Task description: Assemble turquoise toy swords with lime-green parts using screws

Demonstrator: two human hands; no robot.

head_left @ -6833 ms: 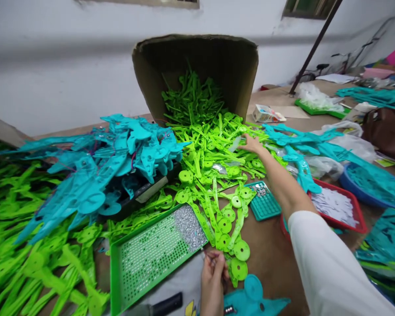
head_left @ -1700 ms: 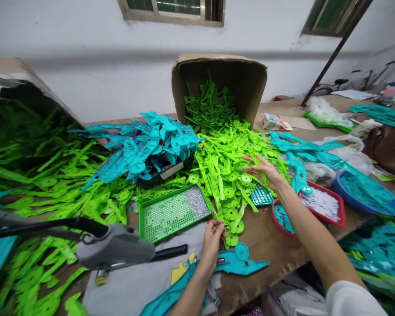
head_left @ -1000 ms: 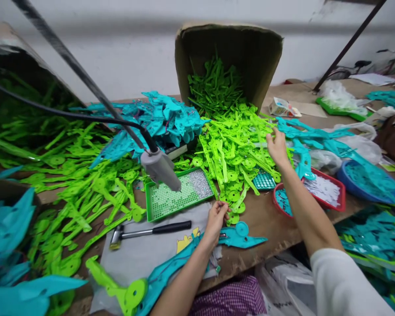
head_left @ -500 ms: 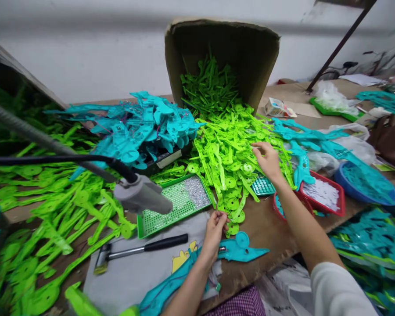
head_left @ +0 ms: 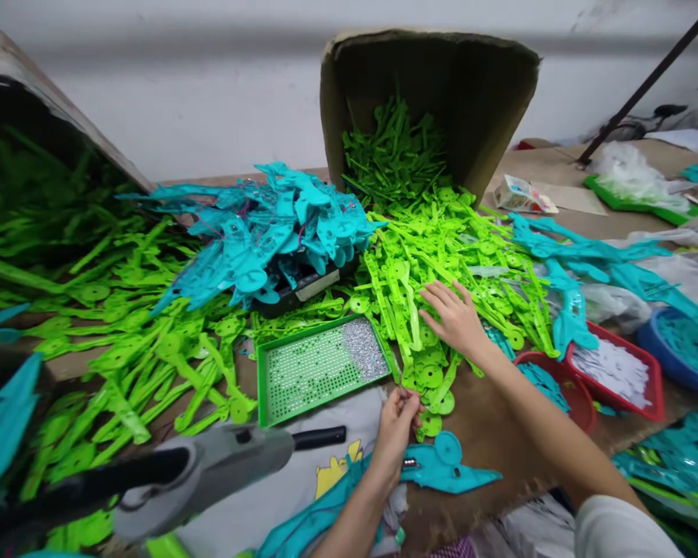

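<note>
My left hand [head_left: 396, 426] is closed in a pinch at the lower end of the lime-green pile, above a turquoise part [head_left: 447, 466] on the table; what its fingertips hold is too small to make out. Over the lime-green parts [head_left: 407, 310] is my right hand [head_left: 454, 319], palm down with fingers spread, holding nothing. The turquoise part has a round disc and a pointed end, and my left forearm crosses it. A green perforated tray [head_left: 308, 372] with small silvery pieces lies to the left of my left hand.
A cardboard box [head_left: 515, 116] of green parts lies tipped at the back. Turquoise parts [head_left: 273, 232] are heaped left of it. A grey lamp head [head_left: 209, 473] hangs low at front left. Red [head_left: 654, 387] and blue [head_left: 654, 345] containers stand at right.
The camera view has shifted, and the lamp head looks larger and lower. My right hand has moved down and nearer over the green pile, its fingers spreading. My left hand keeps its pinch.
</note>
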